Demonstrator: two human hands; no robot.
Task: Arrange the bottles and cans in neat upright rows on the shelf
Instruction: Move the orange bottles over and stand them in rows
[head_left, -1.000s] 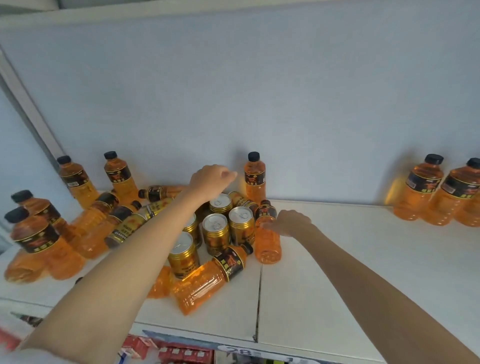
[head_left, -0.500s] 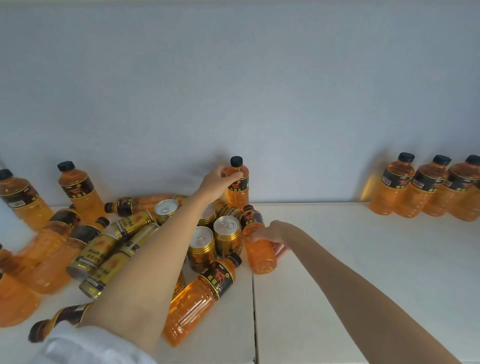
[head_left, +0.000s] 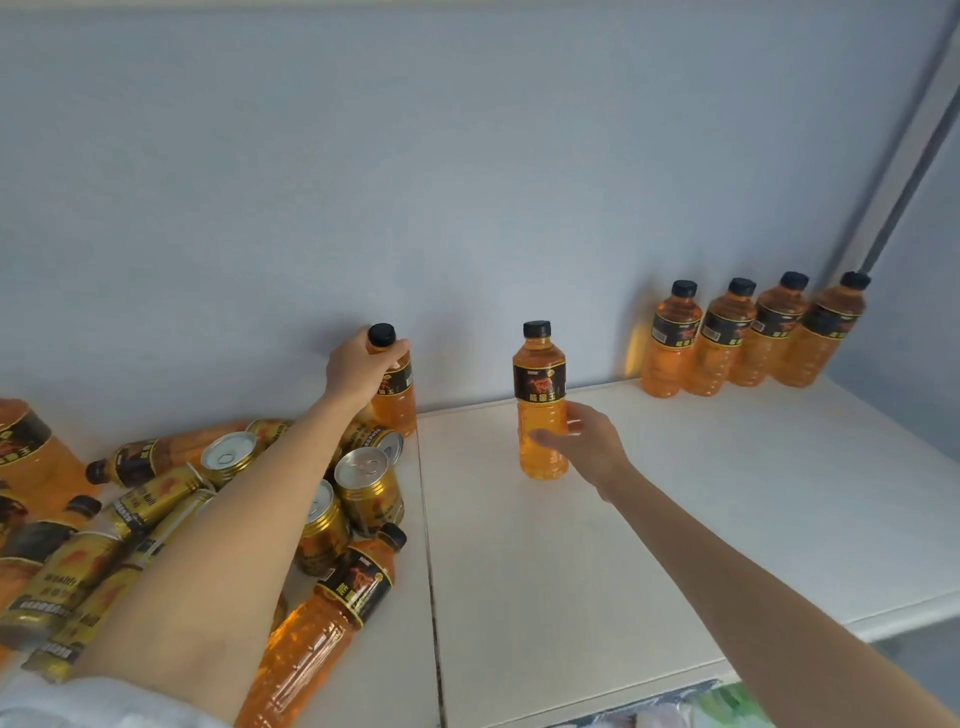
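Observation:
My right hand (head_left: 584, 447) grips an upright orange bottle (head_left: 540, 384) with a black cap, held on or just above the white shelf (head_left: 675, 519) right of the seam. My left hand (head_left: 358, 371) is wrapped around the neck of another upright orange bottle (head_left: 400, 400) against the back wall. Below my left arm lies a jumble of gold cans (head_left: 366, 486) and fallen orange bottles (head_left: 322, 618). Several upright orange bottles (head_left: 748, 338) stand in a row at the back right.
The blue back wall (head_left: 467, 182) runs behind everything. A seam (head_left: 428, 545) splits the shelf boards. A grey upright post (head_left: 904, 176) rises at the right corner. The shelf's front edge (head_left: 779, 623) runs across the lower right.
My right hand has carried its orange bottle rightward out of the pile and stood it upright past the seam. My left hand has closed on the bottle by the wall. The view has swung right.

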